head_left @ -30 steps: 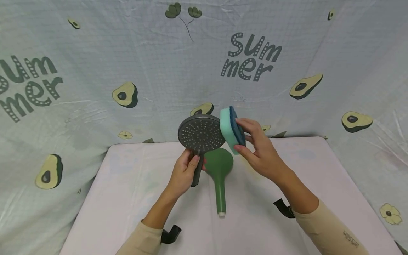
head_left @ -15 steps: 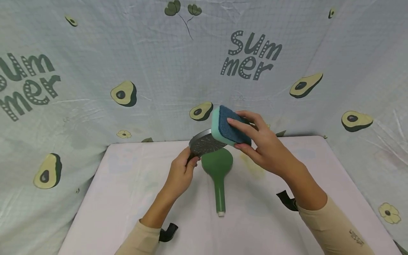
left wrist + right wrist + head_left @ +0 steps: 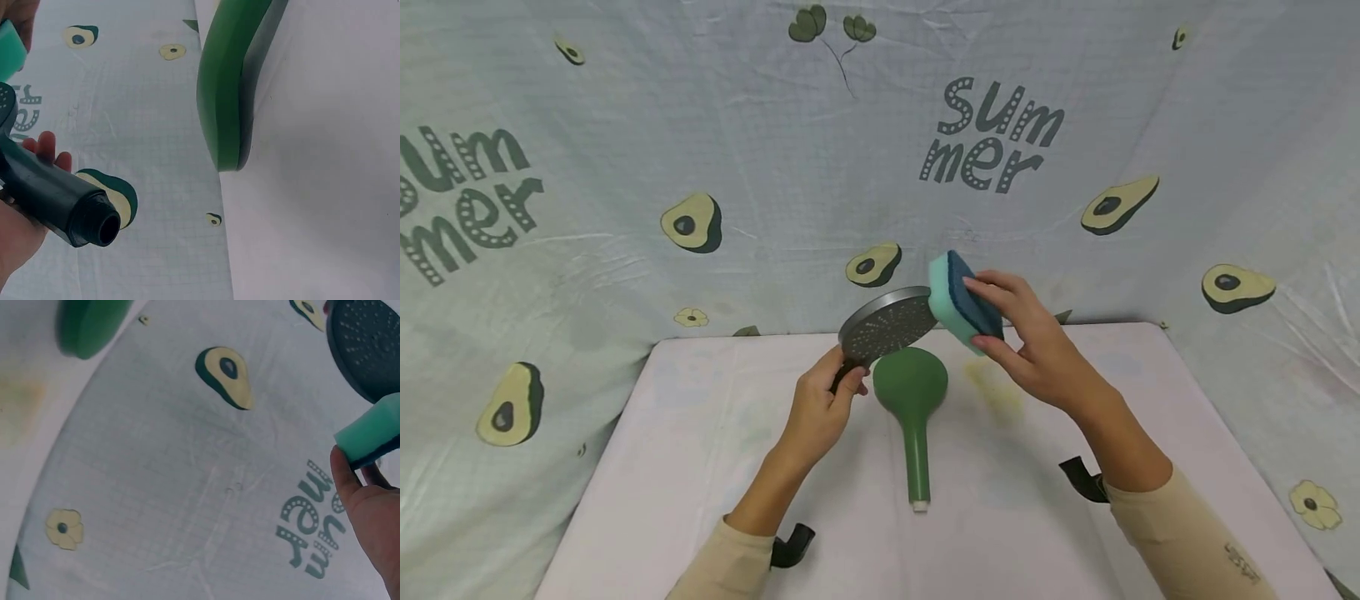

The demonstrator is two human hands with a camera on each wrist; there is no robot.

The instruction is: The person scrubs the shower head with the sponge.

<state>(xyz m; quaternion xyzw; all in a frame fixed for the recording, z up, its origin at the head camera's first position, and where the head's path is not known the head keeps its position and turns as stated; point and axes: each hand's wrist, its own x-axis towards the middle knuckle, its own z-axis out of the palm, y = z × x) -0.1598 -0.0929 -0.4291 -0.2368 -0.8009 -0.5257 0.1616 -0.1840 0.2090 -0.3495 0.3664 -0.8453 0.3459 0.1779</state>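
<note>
I grip the dark grey shower head (image 3: pixel 886 323) by its handle in my left hand (image 3: pixel 820 408), just above centre frame, its face tilted toward me so the nozzles are within reach. My right hand (image 3: pixel 1037 350) pinches the two-layer sponge (image 3: pixel 958 302), teal side touching the head's right rim, blue scouring side against my fingers. A green shower head (image 3: pixel 912 400) lies face down on the pale surface (image 3: pixel 700 467) below. No containers are in view.
</note>
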